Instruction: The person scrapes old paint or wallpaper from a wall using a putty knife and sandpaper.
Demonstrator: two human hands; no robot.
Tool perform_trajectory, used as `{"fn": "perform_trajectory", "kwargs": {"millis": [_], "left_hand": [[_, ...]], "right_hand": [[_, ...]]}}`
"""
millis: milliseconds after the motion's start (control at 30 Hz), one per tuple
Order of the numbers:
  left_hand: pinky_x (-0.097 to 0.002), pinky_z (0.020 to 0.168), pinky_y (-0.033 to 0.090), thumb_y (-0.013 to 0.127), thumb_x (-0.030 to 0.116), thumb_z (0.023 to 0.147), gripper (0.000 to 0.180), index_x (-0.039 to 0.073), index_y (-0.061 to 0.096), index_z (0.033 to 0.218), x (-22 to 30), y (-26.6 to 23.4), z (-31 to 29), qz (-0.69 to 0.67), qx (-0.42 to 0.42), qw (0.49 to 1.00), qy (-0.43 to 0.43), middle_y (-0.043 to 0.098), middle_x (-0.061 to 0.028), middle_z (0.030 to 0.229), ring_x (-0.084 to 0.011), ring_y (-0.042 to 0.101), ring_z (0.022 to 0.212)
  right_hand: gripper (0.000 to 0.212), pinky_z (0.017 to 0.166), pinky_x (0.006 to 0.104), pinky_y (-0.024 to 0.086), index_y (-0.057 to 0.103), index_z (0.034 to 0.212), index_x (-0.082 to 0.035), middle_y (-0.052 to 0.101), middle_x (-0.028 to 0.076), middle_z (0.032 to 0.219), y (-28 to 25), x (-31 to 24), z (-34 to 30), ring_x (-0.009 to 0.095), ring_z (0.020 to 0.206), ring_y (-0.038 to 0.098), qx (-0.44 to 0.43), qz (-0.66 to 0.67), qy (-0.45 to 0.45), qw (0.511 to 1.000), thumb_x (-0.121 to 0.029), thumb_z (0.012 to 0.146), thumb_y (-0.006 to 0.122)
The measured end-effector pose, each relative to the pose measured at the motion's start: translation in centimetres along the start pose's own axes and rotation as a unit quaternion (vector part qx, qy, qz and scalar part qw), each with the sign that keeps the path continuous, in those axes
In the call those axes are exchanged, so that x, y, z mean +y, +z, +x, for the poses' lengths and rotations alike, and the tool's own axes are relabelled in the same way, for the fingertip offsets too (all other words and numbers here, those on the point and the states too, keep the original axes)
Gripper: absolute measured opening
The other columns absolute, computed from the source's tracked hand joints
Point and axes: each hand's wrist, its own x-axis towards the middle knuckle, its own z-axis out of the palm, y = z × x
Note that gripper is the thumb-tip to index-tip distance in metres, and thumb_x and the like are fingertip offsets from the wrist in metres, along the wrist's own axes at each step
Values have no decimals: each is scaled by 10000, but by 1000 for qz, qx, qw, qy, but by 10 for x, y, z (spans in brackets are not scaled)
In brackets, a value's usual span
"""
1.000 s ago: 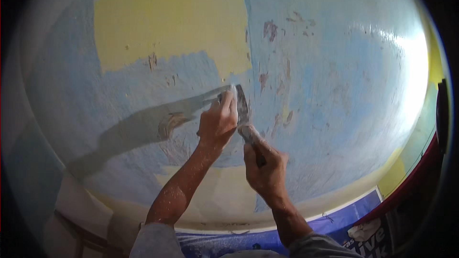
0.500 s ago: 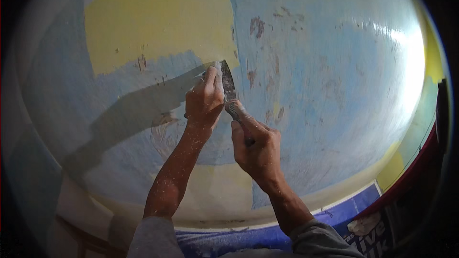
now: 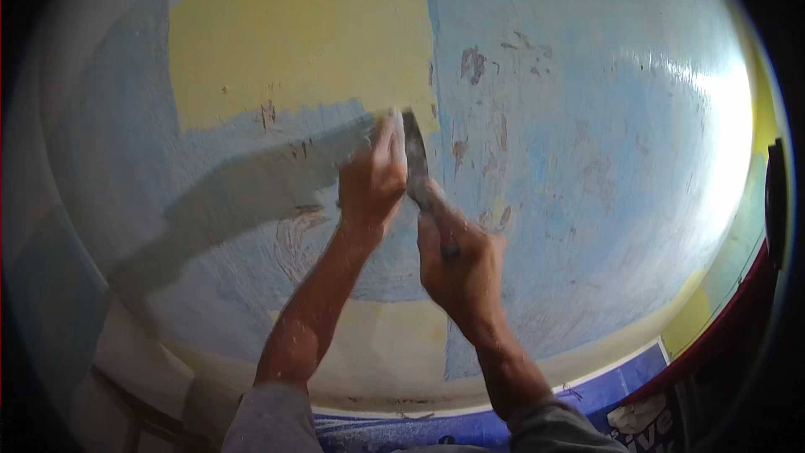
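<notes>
My right hand (image 3: 464,260) is wrapped round the dark handle of a putty knife (image 3: 416,151), thumb forward near the blade. The metal blade points up the painted wall (image 3: 553,168), its tip at the lower edge of a yellow patch (image 3: 302,33). Close along the blade's left side, my left hand (image 3: 371,180) is closed, with whitened fingers stretched upward and pressed together. Something pale shows along those fingers; what they hold is hidden. White specks dot both forearms.
Around the yellow patch the wall is patchy blue, with brown chipped spots (image 3: 474,65) and a rough scraped area (image 3: 293,239). My arms' shadow falls to the left. A blue surface (image 3: 402,434) runs along the bottom. Dark red cloth (image 3: 738,306) hangs at the right.
The wall has shifted slightly right and down in the picture. Both hands and the putty knife appear a little further right, still close together at the yellow patch's lower edge.
</notes>
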Motion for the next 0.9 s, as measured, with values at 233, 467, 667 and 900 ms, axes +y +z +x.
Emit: {"fn": "perform_trajectory", "kwargs": {"millis": [233,467,667,900], "left_hand": [[-358,603,583,588,38,856,299,-35,607,1145,0,17,-12,-5,44,999,27,609,-121,984,-293,679,727],[-370,568,566,603,8,834,219,-42,597,1047,-1,1,-13,-7,82,996,38,585,-147,921,-324,670,708],[-369,570,551,596,134,880,347,-57,567,1168,-22,-15,35,-177,19,984,-17,582,-149,953,-316,655,724],[-284,565,534,609,81,817,474,-53,611,1272,3,2,-73,60,-21,997,45,571,-82,989,-207,625,694]], "right_hand": [[401,579,345,498,659,1276,-44,625,244,709,0,8,-12,322,554,618,-2,-1,33,999,-48,877,622],[392,593,352,505,661,1267,-46,618,249,713,0,-3,-16,336,559,618,-1,-3,8,1000,-50,880,601],[404,583,384,509,650,1282,-62,607,248,706,0,-20,21,386,597,633,12,-7,-13,1000,-55,880,603],[489,509,344,477,615,1357,-118,588,126,622,18,36,-73,224,475,559,-13,-2,13,1000,-49,874,645]]}}
